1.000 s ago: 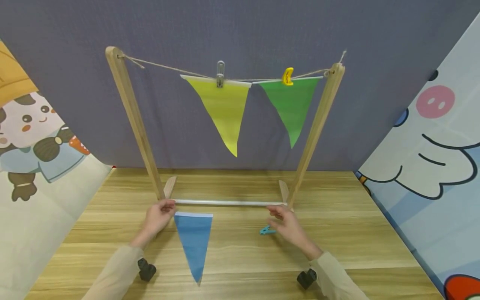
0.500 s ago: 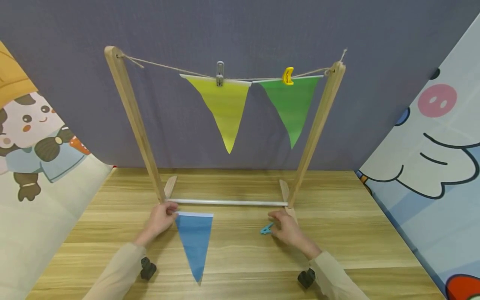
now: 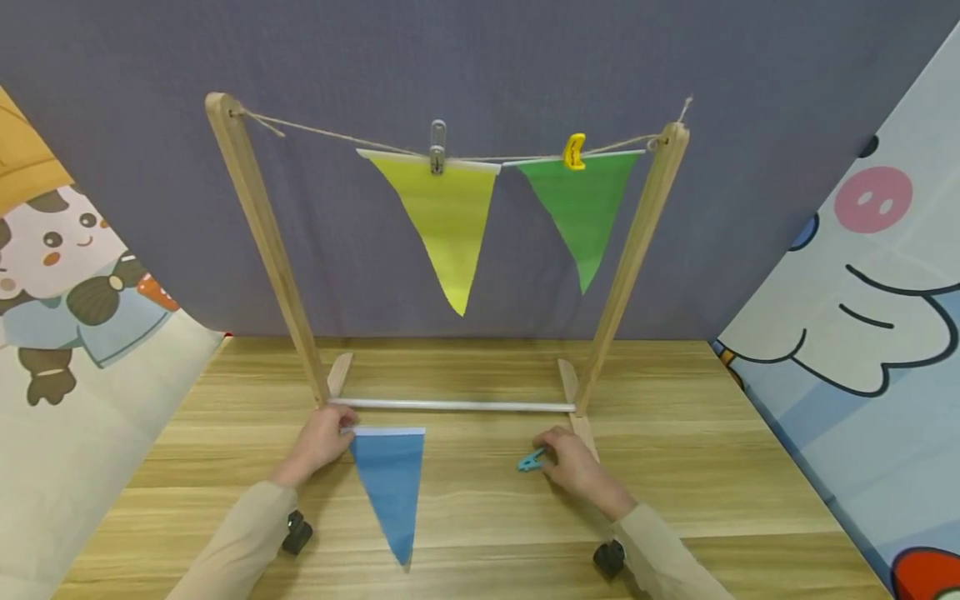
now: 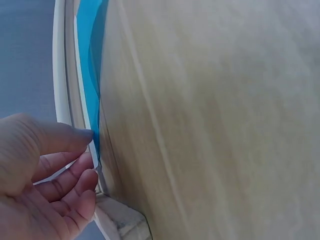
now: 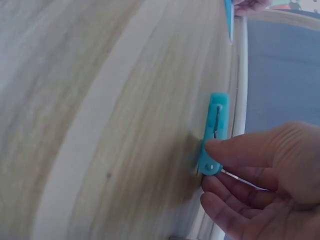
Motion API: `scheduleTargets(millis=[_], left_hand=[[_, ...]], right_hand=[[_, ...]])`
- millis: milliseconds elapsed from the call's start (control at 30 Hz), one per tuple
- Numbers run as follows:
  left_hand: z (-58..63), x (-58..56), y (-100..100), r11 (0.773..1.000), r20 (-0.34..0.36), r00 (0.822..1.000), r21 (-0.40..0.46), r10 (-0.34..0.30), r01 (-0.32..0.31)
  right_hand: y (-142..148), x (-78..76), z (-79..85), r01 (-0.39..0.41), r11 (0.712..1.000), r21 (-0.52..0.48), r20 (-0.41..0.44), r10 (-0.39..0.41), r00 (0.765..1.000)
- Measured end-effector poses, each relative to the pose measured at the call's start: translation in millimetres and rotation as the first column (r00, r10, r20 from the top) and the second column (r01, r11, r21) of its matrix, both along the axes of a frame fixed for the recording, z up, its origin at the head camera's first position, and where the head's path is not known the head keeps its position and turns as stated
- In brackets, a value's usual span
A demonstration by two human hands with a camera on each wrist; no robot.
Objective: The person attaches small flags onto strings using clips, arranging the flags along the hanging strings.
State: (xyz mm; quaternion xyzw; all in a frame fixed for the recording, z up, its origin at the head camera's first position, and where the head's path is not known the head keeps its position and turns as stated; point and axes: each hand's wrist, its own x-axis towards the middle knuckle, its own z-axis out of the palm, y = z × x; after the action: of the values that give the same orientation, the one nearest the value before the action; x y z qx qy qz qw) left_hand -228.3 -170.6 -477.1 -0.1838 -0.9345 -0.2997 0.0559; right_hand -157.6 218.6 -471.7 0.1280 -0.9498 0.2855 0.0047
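Note:
My left hand [image 3: 322, 437] pinches the upper left corner of a blue triangular pennant [image 3: 388, 492], which has a white top edge and its tip towards me. In the left wrist view the thumb and fingertips meet at the pennant's [image 4: 89, 60] edge. My right hand [image 3: 572, 467] pinches a teal clothespin [image 5: 215, 125] at one end between thumb and fingers, close over the table. Above, a yellow pennant [image 3: 442, 217] hangs from a string [image 3: 322, 132] under a grey clip [image 3: 438, 148]. To its right a green pennant [image 3: 588, 200] hangs under a yellow clip [image 3: 573, 152].
The string runs between a left wooden post [image 3: 262, 225] and a right wooden post [image 3: 633, 258]. A white rod [image 3: 457, 406] joins the posts low down, just beyond my hands. Behind the wooden table [image 3: 480, 533] rises a grey panel [image 3: 480, 67].
My right hand has come down from near the rod's right end and taken hold of the clothespin. My left hand has moved slightly nearer onto the blue pennant's corner, and the pennant's tip has shifted right.

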Motion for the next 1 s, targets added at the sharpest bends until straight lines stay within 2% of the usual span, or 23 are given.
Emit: scheduleTargets(millis=[300,500,633,800,1000], left_hand=[[1.3,-3.8,-0.2,0.997,0.016,1.000,-0.071,-0.018,0.019],[5.6,-4.3,1.8,0.993,0.026,1.000,-0.120,-0.016,0.019],[5.0,-3.8,1.4,0.993,0.033,0.999,-0.117,-0.020,0.024],[1.2,-3.1,-1.9,0.994,-0.016,0.995,-0.046,-0.098,0.097],[-2.2,-5.7,-6.0,0.977,0.000,0.988,0.147,-0.154,0.153]], right_hand=[[0.1,-2.0,-2.4,-0.030,0.995,0.095,-0.071,0.037,0.997],[1.0,-1.5,-3.8,-0.042,0.993,0.109,-0.090,0.052,0.995],[3.1,-1.3,-5.6,-0.055,0.994,0.093,-0.107,0.065,0.992],[5.9,-1.4,-4.3,-0.073,0.996,0.048,-0.108,0.078,0.991],[7.5,-6.9,-0.6,-0.124,0.992,0.002,-0.173,0.122,0.977]])
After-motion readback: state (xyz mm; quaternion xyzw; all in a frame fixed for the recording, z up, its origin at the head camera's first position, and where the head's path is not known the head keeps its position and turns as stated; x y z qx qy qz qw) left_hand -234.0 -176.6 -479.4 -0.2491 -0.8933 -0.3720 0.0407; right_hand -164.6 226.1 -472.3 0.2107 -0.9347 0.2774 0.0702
